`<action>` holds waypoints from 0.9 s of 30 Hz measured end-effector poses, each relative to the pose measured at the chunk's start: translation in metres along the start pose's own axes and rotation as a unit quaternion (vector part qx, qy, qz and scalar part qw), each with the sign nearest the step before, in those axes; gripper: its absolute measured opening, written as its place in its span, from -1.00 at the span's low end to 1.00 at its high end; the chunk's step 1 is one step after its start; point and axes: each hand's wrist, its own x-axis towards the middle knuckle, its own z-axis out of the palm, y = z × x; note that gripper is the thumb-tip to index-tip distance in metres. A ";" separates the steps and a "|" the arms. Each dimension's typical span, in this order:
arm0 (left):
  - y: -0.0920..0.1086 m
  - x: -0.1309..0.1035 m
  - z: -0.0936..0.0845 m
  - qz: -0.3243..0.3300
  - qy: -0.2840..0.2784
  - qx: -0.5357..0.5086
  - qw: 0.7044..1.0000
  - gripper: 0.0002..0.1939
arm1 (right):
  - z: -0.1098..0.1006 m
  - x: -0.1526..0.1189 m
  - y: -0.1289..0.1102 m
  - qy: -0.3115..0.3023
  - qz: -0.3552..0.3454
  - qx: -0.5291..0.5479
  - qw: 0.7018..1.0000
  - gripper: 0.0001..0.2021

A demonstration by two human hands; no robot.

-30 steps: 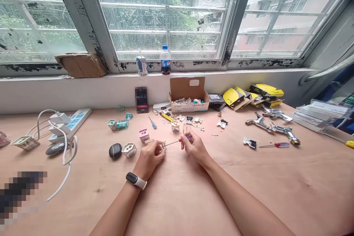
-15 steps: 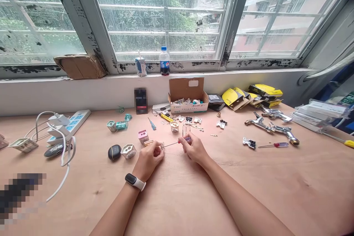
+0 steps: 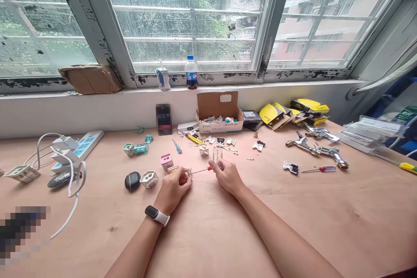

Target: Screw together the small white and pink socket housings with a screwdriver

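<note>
From where I stand, the whole tabletop point(image 3: 208, 230) is laid out as it was a second ago; only the view has drifted a little. The right hand point(image 3: 226, 174) has sunk and rolled slightly over its grip, so the clear block point(image 3: 217, 153) behind it shows more plainly and the handle's end less. The left hand point(image 3: 174, 186) has kept its pinch. To my eye, the same bit of driver work is carrying on, with nothing finished or let go.

The screwdriver point(image 3: 210, 168), gripped in the right hand, points leftward, nearly level: red at the front of its handle, purplish behind, with a thin metal shaft. Its tip meets the small clear piece point(image 3: 190, 172) at the left fingertips, see-through and mostly covered; I can't make out any screw.
</note>
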 end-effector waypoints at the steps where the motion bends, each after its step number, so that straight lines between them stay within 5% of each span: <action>1: 0.001 0.000 0.000 0.000 0.001 -0.001 1.000 -0.88 | 0.000 0.000 -0.001 -0.009 0.006 0.012 1.000 -0.58; 6: 0.002 0.001 -0.001 -0.002 0.007 -0.007 1.000 -0.88 | -0.003 0.001 -0.002 -0.093 0.017 0.115 0.989 -0.68; 12: 0.002 0.001 -0.002 -0.005 0.010 -0.006 1.000 -0.87 | -0.002 -0.001 -0.002 0.000 -0.020 -0.031 0.999 -0.53; 19: 0.002 0.000 -0.002 -0.011 -0.003 -0.009 1.000 -0.87 | 0.000 -0.002 -0.006 -0.066 -0.014 0.080 0.994 -0.69; 27: -0.001 0.001 -0.003 -0.006 0.000 -0.004 1.000 -0.87 | 0.000 -0.006 -0.009 -0.023 -0.052 -0.022 0.998 -0.63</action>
